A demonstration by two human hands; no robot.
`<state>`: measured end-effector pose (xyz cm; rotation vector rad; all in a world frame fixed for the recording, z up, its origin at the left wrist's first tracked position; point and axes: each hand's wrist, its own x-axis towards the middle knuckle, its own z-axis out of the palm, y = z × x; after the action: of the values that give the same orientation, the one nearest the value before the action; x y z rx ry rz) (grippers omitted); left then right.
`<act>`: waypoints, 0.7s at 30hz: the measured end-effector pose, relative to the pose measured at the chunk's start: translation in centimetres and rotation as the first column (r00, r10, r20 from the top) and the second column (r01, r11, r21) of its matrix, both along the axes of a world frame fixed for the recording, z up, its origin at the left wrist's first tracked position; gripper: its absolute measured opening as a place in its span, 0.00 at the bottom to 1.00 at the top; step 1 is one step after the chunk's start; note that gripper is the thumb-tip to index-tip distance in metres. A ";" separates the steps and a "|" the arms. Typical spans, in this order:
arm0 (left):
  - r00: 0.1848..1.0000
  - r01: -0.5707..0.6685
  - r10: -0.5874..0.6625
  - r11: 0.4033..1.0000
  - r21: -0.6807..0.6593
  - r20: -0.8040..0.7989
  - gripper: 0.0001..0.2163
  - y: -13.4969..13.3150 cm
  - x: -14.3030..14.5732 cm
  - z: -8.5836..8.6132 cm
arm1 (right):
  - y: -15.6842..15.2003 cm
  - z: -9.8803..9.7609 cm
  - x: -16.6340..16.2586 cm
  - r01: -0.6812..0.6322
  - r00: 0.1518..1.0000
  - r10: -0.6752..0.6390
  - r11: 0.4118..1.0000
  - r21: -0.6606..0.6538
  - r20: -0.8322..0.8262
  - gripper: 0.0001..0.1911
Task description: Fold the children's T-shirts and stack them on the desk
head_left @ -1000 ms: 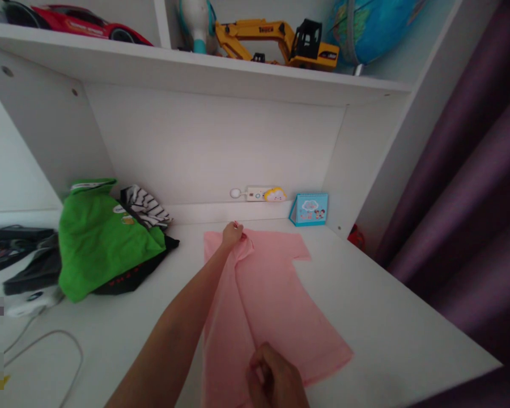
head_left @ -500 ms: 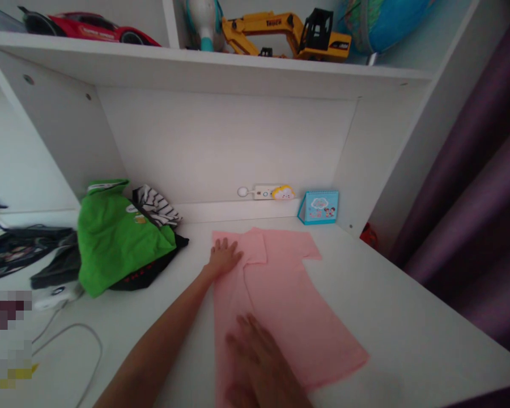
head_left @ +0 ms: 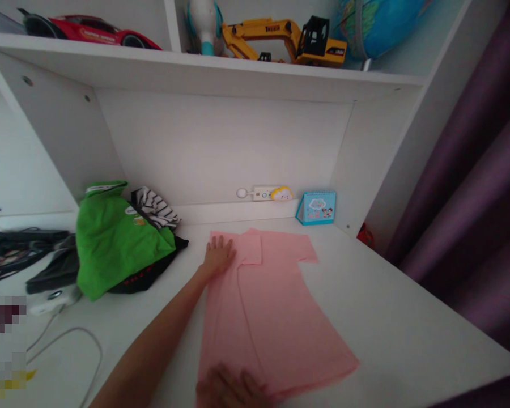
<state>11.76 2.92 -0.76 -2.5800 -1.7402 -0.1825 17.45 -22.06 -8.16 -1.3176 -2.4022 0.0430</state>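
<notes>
Two hands rest on a pink shirt [head_left: 272, 306] that lies flat in the middle of the white counter [head_left: 408, 340]. One side of the shirt is folded over onto the body, so only the right sleeve sticks out, pointing right toward the far end. Its long axis runs from near to far, leaning a little toward the left as it goes away, with the collar end at the far side and the hem at the near edge. The left hand [head_left: 218, 256] lies open, palm down and fingers spread, on the far left corner of the shirt beside the folded edge. The right hand [head_left: 232, 388] sits at the bottom edge of the view on the near hem; it presses on the cloth with fingers extended, though part of it is cut off. To the left of the shirt, well apart, lies a heap of clothes with a green garment [head_left: 114, 241] on top and a striped piece [head_left: 155, 207] behind it. At the far wall sit a white power strip [head_left: 263, 194] and a small blue calendar [head_left: 318, 207]. On the shelf above stand a red toy car [head_left: 89, 31], a yellow toy excavator [head_left: 284, 42] and a globe [head_left: 374, 25].
</notes>
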 end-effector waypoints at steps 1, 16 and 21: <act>1.000 0.017 -0.017 1.000 0.010 0.010 0.26 -1.0 0.2 0.0 | 0.1 1.9 1.2 -0.025 1.000 0.024 0.998 -0.060 -0.014 0.17; 0.987 0.138 -0.136 0.990 -0.017 0.081 0.28 -4.8 0.3 -1.4 | 0.7 10.5 8.5 -0.343 0.933 0.239 0.814 -0.468 -0.268 0.16; 0.984 0.158 -0.155 0.987 -0.034 0.085 0.26 -5.0 0.3 -1.4 | 8.5 13.7 19.3 0.212 0.911 -0.337 0.878 -0.428 -0.240 0.14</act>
<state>12.07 -2.03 -2.14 -2.7774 -1.5795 -0.2635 36.72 -13.56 5.56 -1.6808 -1.9793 0.6367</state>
